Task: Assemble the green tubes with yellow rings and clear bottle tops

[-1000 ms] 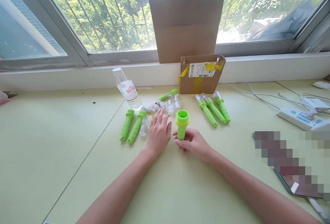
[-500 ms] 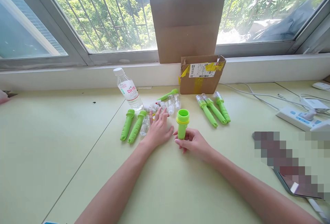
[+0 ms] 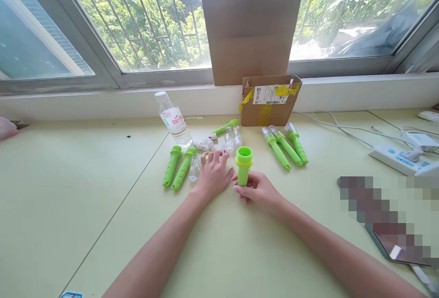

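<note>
My right hand (image 3: 259,190) grips a green plastic handle (image 3: 244,165) upright; its wide, hollow mouth faces up, with a yellow ring below the rim. To its left, my left hand (image 3: 215,172) rests low over the table with fingers curled down over small parts; what they hold, if anything, is hidden. Small white pieces with red bits (image 3: 208,141) lie just beyond those fingers. A clear ribbed cap (image 3: 194,168) lies beside the left hand, and more clear caps (image 3: 233,139) lie behind it. Two green handles (image 3: 177,168) lie further left, another green handle (image 3: 224,127) at the back.
Three green handles with clear caps (image 3: 284,147) lie to the right. A water bottle (image 3: 174,120) stands at back left, an open cardboard box (image 3: 270,101) against the sill. On the right are a power strip (image 3: 394,158), cables and a partly blurred phone (image 3: 380,243).
My left hand's fingers have drawn back and curled from a more spread reach over the small parts. My right hand still holds the green handle in the same place.
</note>
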Action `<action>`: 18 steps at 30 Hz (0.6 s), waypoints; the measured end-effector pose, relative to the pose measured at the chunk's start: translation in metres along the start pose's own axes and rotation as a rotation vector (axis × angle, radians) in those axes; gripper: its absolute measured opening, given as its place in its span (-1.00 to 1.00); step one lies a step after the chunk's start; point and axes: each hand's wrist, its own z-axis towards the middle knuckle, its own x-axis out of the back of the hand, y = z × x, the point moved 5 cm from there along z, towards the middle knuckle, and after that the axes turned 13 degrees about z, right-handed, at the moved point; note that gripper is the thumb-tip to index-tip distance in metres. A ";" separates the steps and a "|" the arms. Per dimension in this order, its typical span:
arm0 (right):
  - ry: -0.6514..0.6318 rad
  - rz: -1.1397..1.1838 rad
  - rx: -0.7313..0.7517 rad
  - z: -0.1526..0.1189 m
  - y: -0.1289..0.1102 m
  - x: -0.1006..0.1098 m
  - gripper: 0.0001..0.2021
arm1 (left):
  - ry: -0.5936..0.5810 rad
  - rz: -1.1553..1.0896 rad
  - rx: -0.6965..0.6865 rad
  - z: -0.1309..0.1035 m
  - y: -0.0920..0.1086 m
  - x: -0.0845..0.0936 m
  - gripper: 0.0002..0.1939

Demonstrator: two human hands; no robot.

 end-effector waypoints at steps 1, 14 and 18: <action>-0.001 0.000 -0.001 0.000 -0.001 0.000 -0.79 | 0.009 0.019 0.006 0.000 0.001 0.001 -0.71; 0.015 0.005 -0.028 -0.001 -0.001 -0.001 -0.71 | -0.052 0.103 0.086 -0.003 0.000 -0.005 -0.73; 0.057 -0.053 0.030 -0.002 -0.002 0.002 -0.74 | 0.055 0.045 0.070 -0.004 0.000 0.001 -0.69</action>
